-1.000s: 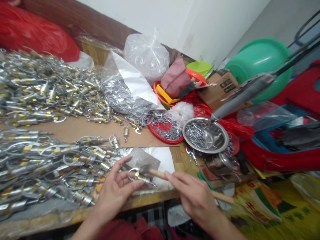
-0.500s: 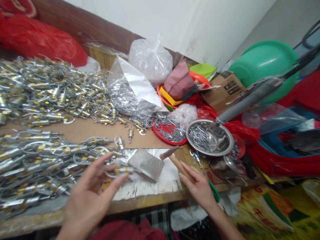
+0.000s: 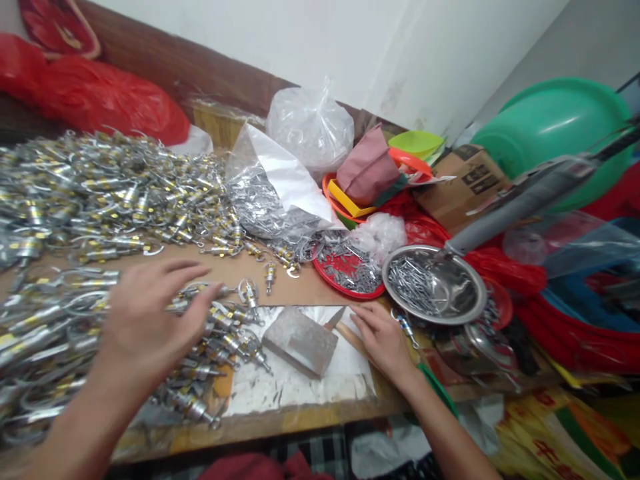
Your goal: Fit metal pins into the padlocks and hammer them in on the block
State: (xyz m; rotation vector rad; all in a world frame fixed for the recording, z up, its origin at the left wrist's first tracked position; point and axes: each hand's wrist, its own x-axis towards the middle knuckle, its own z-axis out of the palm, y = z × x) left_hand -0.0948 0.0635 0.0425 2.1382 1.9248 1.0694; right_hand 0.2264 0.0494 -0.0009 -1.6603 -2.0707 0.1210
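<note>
Spreading over the metal fittings (image 3: 235, 340) at lower left, the left hand (image 3: 155, 320) is open, holding nothing visible. Right of centre, the right hand (image 3: 384, 341) bends loosely at the hammer (image 3: 353, 337); its grip is unclear. Bare paper (image 3: 300, 393) separates the metal block (image 3: 303, 340) from the table edge (image 3: 285, 421).

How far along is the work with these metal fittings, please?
Looks done: many fittings in the far heap and near heap appear assembled, though I cannot tell which are finished.
In hand: the right hand holds a hammer beside a bare metal block; the left hand looks empty.
Probably left: loose pins remain in the steel bowl.
</note>
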